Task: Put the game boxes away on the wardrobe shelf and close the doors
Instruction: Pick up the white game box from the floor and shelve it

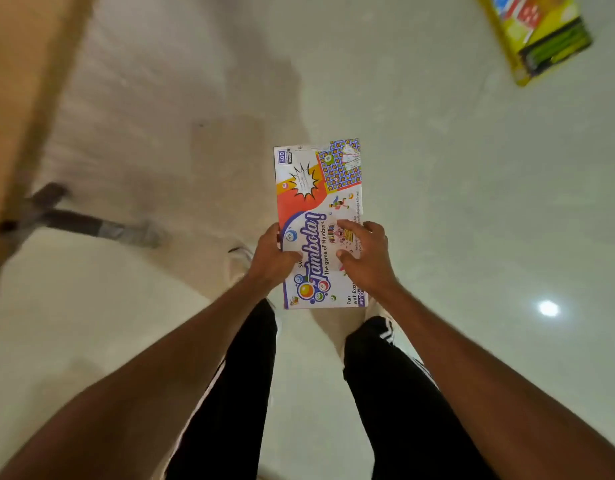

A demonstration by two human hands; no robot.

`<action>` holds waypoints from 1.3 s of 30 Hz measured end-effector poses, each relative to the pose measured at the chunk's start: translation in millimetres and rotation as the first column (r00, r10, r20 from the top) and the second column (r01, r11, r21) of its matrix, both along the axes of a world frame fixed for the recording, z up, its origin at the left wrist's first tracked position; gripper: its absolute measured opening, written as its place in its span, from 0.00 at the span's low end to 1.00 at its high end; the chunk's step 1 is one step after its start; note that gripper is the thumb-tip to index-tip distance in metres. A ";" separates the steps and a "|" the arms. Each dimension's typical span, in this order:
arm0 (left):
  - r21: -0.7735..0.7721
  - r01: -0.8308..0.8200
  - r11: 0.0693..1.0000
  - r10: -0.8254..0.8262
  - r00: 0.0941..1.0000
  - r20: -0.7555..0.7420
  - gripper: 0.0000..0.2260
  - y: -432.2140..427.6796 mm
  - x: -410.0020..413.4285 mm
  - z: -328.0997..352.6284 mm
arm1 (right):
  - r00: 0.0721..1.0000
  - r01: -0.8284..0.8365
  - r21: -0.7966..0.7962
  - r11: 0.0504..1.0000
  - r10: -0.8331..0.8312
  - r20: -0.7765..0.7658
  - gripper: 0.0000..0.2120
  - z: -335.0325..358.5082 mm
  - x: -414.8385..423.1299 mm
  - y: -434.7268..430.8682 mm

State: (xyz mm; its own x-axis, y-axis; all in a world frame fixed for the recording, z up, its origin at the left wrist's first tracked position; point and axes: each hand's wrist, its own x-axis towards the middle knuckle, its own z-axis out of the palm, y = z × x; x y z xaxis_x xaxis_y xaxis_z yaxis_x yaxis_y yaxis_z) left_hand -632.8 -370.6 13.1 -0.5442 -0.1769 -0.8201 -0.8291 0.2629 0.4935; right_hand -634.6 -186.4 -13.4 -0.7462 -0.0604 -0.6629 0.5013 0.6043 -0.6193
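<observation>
My bare forearms [181,358] reach down over my black trousers [236,393] with white side stripes. My left hand [269,258] grips the left long edge of the Tambola box [316,188], thumb lying on the printed lid. My right hand [366,258] holds the right edge, its thumb and fingers spread loosely over the lid. I hold the box flat above the pale floor [455,202], its far end pointing away from me. The lid reads "Tambola", "The game of Numbers", "300" and "Fun with Exc…". A second, yellow-green box [538,36] lies on the floor well apart, at far right; its print is too blurred to read.
</observation>
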 end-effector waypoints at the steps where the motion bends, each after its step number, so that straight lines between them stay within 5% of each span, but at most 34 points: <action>1: 0.007 -0.032 0.999 0.032 0.999 -0.016 0.20 -2.4 7.0 40.3 | 0.999 -0.046 -0.001 0.999 0.046 -0.011 0.26 40.2 -0.2 0.1; 8: 0.067 -0.165 0.984 0.173 0.977 -0.128 0.22 -24.3 87.7 316.8 | 0.937 -0.339 0.000 0.941 0.338 -0.092 0.28 317.4 30.5 0.0; 15: 0.061 -0.218 0.974 0.226 0.909 -0.352 0.21 -81.7 198.9 477.5 | 0.809 -0.552 0.026 0.833 0.544 -0.222 0.28 486.3 90.5 -51.5; 23: -0.008 -0.455 0.890 0.390 0.772 -0.502 0.40 -195.5 341.4 525.4 | 0.611 -0.761 0.042 0.648 0.737 -0.289 0.29 547.4 176.1 -210.1; 29: -0.052 -0.617 0.785 0.490 0.670 -0.557 0.39 -293.3 432.0 537.8 | 0.441 -0.881 0.018 0.472 0.836 -0.327 0.30 562.1 230.7 -346.6; 39: -0.049 -0.875 0.481 0.730 0.430 -0.532 0.40 -481.3 547.2 536.6 | 0.105 -0.994 -0.010 0.107 0.951 -0.290 0.29 559.8 311.0 -622.6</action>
State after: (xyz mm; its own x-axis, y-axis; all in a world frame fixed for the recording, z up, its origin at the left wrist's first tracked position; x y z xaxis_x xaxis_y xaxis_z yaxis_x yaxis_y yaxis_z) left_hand -85.5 -851.9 549.6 -0.2600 -0.8809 -0.3956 -0.4782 -0.2384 0.8453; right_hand -323.6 -808.9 546.4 -0.0325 -0.9083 -0.4171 -0.5611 0.3619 -0.7444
